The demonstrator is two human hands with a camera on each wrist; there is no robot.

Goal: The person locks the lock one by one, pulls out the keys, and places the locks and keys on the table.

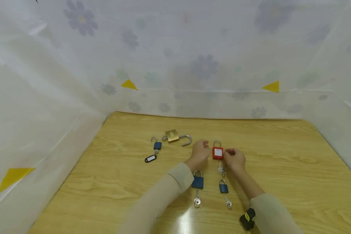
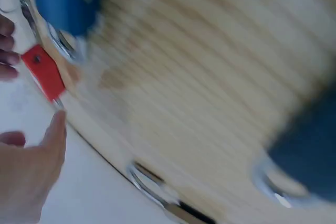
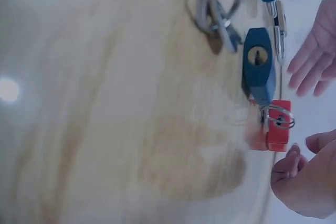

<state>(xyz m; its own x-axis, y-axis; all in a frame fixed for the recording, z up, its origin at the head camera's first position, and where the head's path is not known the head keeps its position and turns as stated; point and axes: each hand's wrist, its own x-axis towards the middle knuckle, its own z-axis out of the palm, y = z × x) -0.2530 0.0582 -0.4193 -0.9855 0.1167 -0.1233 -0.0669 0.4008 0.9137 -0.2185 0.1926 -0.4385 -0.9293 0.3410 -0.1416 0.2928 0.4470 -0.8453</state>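
Observation:
A red padlock (image 1: 217, 153) with a white label lies on the wooden table, its closed shackle pointing away from me; a key on a ring (image 1: 220, 169) is at its near end. To its left is my left hand (image 1: 200, 151), fingers extended and nothing held; in the left wrist view a finger of that hand (image 2: 31, 166) points at the shackle. My right hand (image 1: 235, 159) is at the padlock's right side, its bent fingertips right at the red body's edge. From the right wrist view, the right hand (image 3: 307, 179) has thumb and fingers beside the red padlock (image 3: 278, 132), not around it.
Nearer me lie a larger blue padlock (image 1: 197, 182), a smaller blue padlock (image 1: 223, 187) and keys (image 1: 197, 201). Back left are a brass padlock (image 1: 172, 136) and a small blue padlock (image 1: 157, 146), both with open shackles, and a black tag (image 1: 150, 158). A black object (image 1: 247, 219) sits by the right sleeve.

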